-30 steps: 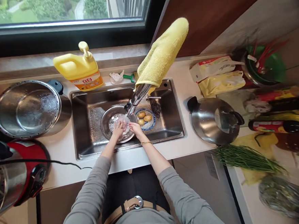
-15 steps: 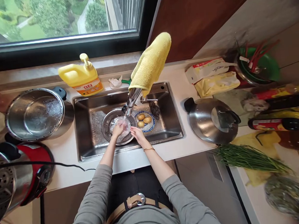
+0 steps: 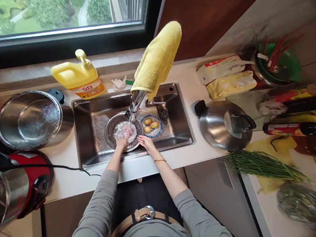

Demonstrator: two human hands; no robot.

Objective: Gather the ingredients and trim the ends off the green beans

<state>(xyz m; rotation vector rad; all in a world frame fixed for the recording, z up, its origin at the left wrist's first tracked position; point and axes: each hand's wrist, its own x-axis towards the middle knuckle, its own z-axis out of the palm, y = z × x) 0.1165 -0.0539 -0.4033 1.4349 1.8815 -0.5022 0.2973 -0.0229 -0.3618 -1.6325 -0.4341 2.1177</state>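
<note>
A round metal bowl (image 3: pixel 108 138) sits in the left half of the sink, with water running into it from the faucet (image 3: pixel 134 109). Pinkish pieces that look like raw meat (image 3: pixel 128 129) lie in the bubbly water. My left hand (image 3: pixel 121 142) dips over the near side of the bowl, fingers apart and partly under water beside the pink pieces. At the bowl's right edge, my right hand (image 3: pixel 146 142) grips the rim with its fingertips. A blue-rimmed plate (image 3: pixel 161 130) with several small yellow potatoes (image 3: pixel 154 124) stands right of the bowl.
Around the sink (image 3: pixel 176 143) stand a large steel pot (image 3: pixel 68 119), a yellow detergent jug (image 3: pixel 76 79) and a lidded pan (image 3: pixel 215 129). A yellow cloth (image 3: pixel 156 61) covers the faucet's upper part. A dark scrubber (image 3: pixel 162 112) lies in the sink; green chives (image 3: pixel 264 165) lie at right.
My left hand has drawn back toward the bowl's near-left side, leaving the pink pieces in clearer view. My right hand stays at the rim. The whole view has shifted slightly.
</note>
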